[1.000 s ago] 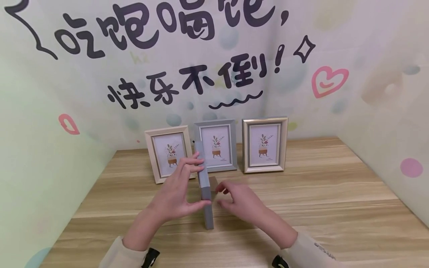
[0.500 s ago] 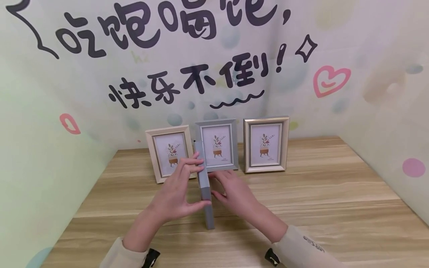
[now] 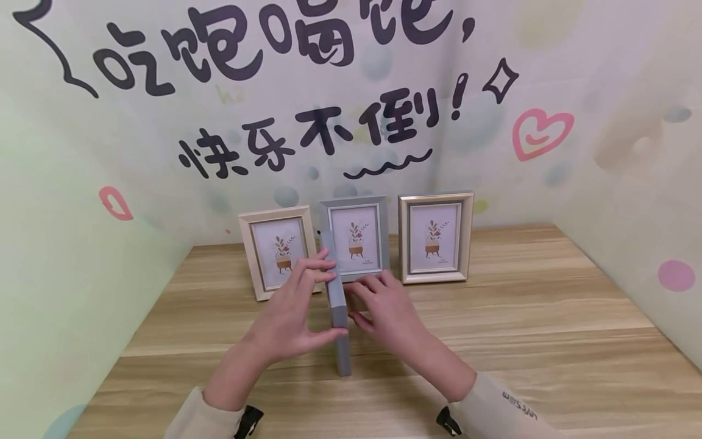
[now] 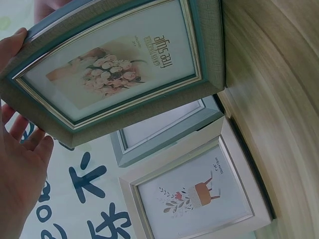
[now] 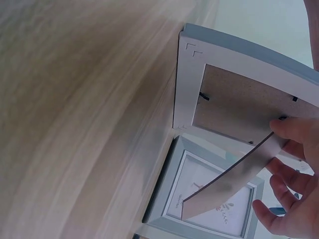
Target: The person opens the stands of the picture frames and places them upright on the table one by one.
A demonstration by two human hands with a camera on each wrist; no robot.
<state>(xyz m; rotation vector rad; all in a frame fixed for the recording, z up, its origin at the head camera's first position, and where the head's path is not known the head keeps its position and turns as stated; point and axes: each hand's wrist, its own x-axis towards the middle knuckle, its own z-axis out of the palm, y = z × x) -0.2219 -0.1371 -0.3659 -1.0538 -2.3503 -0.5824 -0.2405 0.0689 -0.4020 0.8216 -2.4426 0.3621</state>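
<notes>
My left hand (image 3: 290, 311) grips a grey-blue picture frame (image 3: 336, 299) by its top end, thumb at the near corner and fingers farther along. The frame stands on edge, seen almost side-on in the head view. Its front, a bouquet picture behind glass, faces left in the left wrist view. On the right, my right hand (image 3: 392, 317) pinches the flat brown stand leg (image 5: 229, 177) on the frame's back between thumb and fingers. The leg slants away from the brown backing board (image 5: 234, 99). In the head view the right hand mostly hides this leg.
Behind stand three upright picture frames with plant pictures: a cream one (image 3: 247, 244) at left, a grey-blue one (image 3: 384, 244) in the middle and a gold-edged one (image 3: 466, 244) at right. A printed cloth wall (image 3: 351, 146) closes off the back of the wooden table (image 3: 526, 341).
The right hand has come in from the right to the back of the held frame and now pinches its stand leg. The left hand and frame stay nearly still.
</notes>
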